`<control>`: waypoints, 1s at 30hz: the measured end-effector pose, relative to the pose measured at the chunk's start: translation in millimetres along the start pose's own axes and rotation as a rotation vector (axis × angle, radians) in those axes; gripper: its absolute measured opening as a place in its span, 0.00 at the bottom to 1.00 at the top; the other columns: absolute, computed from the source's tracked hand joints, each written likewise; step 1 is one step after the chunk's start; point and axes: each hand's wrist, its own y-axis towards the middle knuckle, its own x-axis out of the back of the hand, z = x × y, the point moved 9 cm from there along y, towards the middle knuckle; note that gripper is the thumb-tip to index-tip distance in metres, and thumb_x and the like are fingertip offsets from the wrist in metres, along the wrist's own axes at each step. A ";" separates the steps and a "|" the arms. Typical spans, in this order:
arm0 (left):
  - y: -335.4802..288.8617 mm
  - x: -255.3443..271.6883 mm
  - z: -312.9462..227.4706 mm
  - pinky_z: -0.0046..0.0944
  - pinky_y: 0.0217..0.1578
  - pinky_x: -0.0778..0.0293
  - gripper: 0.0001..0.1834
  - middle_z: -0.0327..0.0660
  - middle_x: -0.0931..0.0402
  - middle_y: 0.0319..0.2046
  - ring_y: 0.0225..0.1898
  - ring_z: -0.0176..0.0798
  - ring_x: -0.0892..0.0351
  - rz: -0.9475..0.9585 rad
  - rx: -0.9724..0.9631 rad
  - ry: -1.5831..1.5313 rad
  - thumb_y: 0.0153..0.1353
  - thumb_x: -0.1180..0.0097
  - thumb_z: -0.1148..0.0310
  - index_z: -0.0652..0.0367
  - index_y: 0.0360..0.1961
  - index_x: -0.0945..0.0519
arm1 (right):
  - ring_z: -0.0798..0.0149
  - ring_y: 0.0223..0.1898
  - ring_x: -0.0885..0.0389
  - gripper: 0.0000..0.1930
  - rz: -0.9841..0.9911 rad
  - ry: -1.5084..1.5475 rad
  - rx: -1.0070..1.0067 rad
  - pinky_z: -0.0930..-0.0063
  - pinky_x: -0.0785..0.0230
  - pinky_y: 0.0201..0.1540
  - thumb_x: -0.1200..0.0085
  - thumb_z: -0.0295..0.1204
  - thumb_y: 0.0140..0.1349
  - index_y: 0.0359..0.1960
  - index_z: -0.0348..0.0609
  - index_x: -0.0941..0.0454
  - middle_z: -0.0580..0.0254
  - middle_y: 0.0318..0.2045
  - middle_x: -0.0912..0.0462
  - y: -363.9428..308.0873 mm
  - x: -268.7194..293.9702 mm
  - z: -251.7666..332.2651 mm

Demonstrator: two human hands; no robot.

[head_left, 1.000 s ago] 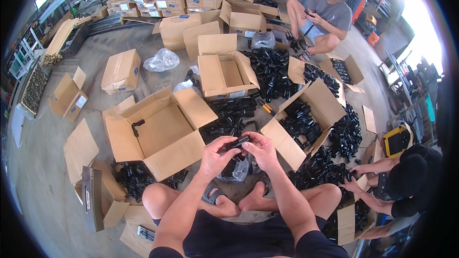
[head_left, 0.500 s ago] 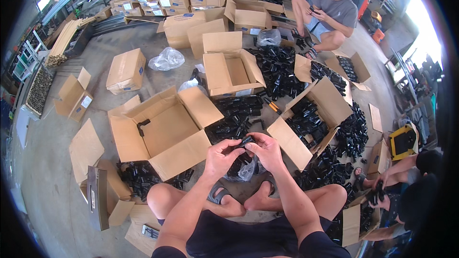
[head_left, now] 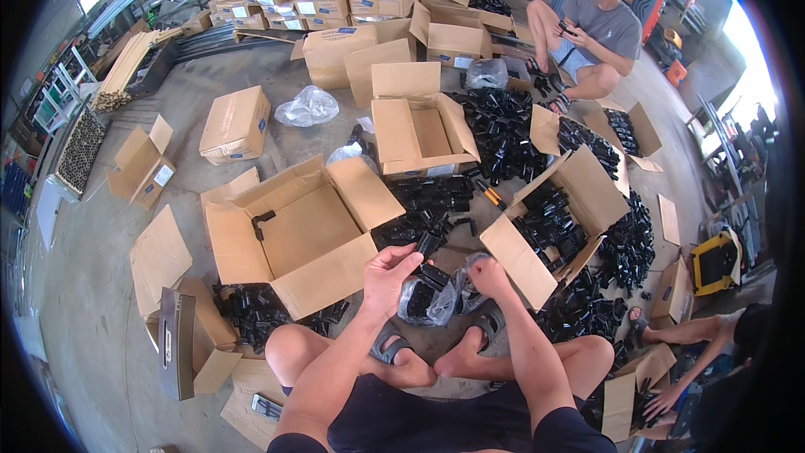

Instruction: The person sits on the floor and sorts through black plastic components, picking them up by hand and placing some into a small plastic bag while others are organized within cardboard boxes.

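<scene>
My left hand (head_left: 386,278) pinches a small black plastic part (head_left: 428,244) between thumb and fingers, above the floor in front of my feet. Curled closed, my right hand (head_left: 488,278) is beside a clear plastic bag (head_left: 440,310) with black pieces in it; whatever its fingers hold is hidden. To the left stands a large open cardboard box (head_left: 329,278) with a single bent black piece (head_left: 262,223) inside. Another open box (head_left: 521,262), partly filled with black parts, stands to the right. Loose black parts (head_left: 419,201) lie in a heap between the two boxes.
Orange-handled pliers (head_left: 490,194) lie between the boxes. More black parts (head_left: 499,130) are heaped farther off. A seated person (head_left: 599,29) works at the far right, another person's hand (head_left: 665,403) reaches into a box at lower right. A phone (head_left: 267,407) lies at lower left.
My hands have come apart: the right has moved away to the right and down beside the bag, while the left keeps the black part. The whole view has shifted slightly.
</scene>
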 end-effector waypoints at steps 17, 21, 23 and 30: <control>16.8 20.2 15.2 0.42 0.39 0.13 0.07 0.48 0.16 0.40 0.40 0.46 0.13 -0.107 0.058 -0.038 0.66 0.42 0.79 0.65 0.44 0.19 | 0.47 0.57 0.23 0.14 0.040 -0.397 -0.052 0.58 0.24 0.56 0.52 0.27 0.63 0.49 0.39 0.23 0.45 0.53 0.24 5.2 -138.1 -56.1; 24.2 19.2 20.4 0.42 0.38 0.13 0.07 0.48 0.16 0.40 0.40 0.47 0.13 -0.104 0.059 -0.069 0.66 0.42 0.79 0.64 0.44 0.19 | 0.47 0.56 0.21 0.16 0.088 -0.362 -0.097 0.58 0.24 0.55 0.53 0.26 0.63 0.52 0.38 0.25 0.45 0.54 0.24 12.2 -146.0 -80.6; 25.2 13.3 22.0 0.42 0.37 0.13 0.07 0.48 0.16 0.40 0.40 0.47 0.13 -0.099 0.067 -0.082 0.66 0.41 0.79 0.64 0.44 0.19 | 0.47 0.55 0.20 0.17 0.110 -0.325 -0.189 0.58 0.24 0.55 0.54 0.25 0.63 0.53 0.38 0.26 0.45 0.55 0.24 15.0 -146.6 -99.7; 22.4 16.6 23.6 0.43 0.40 0.14 0.07 0.48 0.16 0.40 0.40 0.46 0.13 -0.093 0.079 -0.033 0.66 0.41 0.78 0.64 0.45 0.19 | 0.47 0.51 0.17 0.16 0.188 -0.389 -0.155 0.59 0.22 0.52 0.55 0.26 0.64 0.51 0.36 0.24 0.44 0.51 0.21 12.4 -156.0 -88.4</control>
